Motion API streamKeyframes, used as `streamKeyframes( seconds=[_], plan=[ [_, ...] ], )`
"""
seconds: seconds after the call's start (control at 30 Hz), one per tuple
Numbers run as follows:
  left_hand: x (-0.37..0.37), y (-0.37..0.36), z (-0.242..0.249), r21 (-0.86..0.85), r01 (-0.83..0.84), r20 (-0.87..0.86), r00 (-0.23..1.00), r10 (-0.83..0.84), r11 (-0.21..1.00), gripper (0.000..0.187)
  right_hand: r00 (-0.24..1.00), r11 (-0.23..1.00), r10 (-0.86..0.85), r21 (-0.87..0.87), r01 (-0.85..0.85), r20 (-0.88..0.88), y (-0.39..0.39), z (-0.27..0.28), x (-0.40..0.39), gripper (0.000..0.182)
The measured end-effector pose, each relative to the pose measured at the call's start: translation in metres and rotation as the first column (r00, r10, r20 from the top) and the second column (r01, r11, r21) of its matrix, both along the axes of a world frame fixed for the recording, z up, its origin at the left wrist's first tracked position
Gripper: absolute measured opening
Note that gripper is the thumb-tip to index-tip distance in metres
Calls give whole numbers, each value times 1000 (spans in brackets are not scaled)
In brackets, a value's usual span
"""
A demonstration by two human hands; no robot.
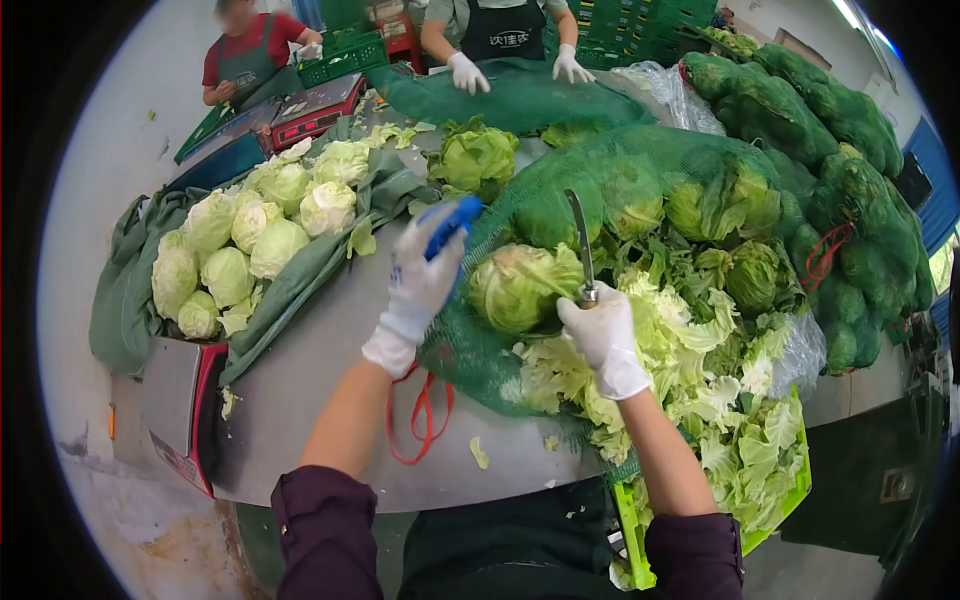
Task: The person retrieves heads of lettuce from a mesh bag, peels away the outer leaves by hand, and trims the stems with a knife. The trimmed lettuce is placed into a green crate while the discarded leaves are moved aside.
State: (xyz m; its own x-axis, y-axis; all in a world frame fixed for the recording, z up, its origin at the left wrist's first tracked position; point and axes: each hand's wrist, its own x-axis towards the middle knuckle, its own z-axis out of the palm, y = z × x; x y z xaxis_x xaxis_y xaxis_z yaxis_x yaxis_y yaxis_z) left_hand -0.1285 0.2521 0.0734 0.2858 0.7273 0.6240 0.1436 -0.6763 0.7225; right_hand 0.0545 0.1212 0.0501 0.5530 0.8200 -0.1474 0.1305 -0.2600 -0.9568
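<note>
My right hand [603, 340], in a white glove, is closed on the handle of a knife [582, 240], its narrow, slightly curved blade pointing up. Just behind the knife lies a cabbage [525, 287], partly on a green mesh bag [460, 345]. My left hand [420, 270] hovers left of that cabbage, apart from it. Its glove is white with blue on the palm side and fingers; the fingers look apart, somewhat blurred, with nothing seen in them. More cabbages [630, 195] sit inside the mesh, and loose leaves [660, 340] are heaped right of my right hand.
Trimmed cabbages [280, 248] lie on dark green cloth [130, 270] at left, near red scales [185, 410]. A light-green crate [795, 490] holds leaves at front right. Filled mesh bags [770, 110] are stacked at right. Two people [490, 30] stand across the metal table [300, 440].
</note>
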Motion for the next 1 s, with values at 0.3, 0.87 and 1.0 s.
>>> streamKeyframes(
  seconds=[0.3, 0.87, 1.0],
  plan=[
    [23, -114, -25, -78, 286, -497, 819, -286, 955, 76, 667, 981, 83, -177, 74, 740, -124, 28, 33, 23],
    [90, -150, -51, -616, 766, 567, 594, -570, 185, 92, 741, 979, -185, 56, 195, 646, -207, 63, 54, 26],
    [84, -147, 32, -483, 797, 513, 594, -619, 364, 86, 710, 991, -131, 109, 77, 692, -206, 103, 72, 29]
  ],
)
